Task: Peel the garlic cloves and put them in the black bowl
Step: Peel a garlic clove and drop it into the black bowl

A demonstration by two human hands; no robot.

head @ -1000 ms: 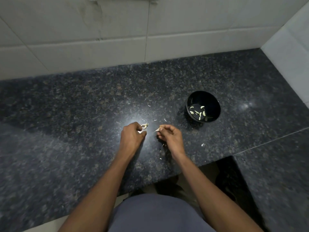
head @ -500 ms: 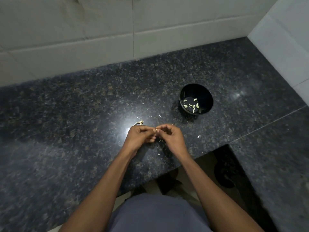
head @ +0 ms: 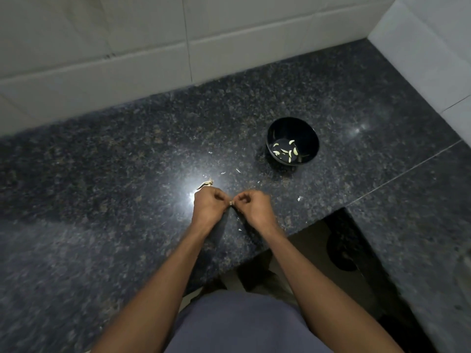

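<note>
Both hands have come together since a second ago, when they worked a little apart with a pale scrap showing at each set of fingertips. Now the left hand (head: 208, 205) and right hand (head: 252, 205) meet knuckle to knuckle over the near middle of the tabletop (head: 102, 200), fingers curled in, pinching one small clove (head: 231, 203) between them. Only a pale sliver of it shows in the gap, so whether its skin is on or off cannot be told. My reading is that another clove is being stripped, with the drop into the bowl not yet begun.

The bowl (head: 309, 135) stands well apart to the far right of the hands, upright, with several peeled cloves (head: 286, 150) lying loose on its bottom: slim, pale yellow-green, curved. So the task looks partly done.

A dry stalk with skin (head: 205, 184) lies on the tabletop just beyond the left hand. Small white flakes of peel (head: 300, 198) are scattered around the hands and toward the bowl. No heap of unpeeled cloves is visible, so how many are left cannot be judged.
</note>
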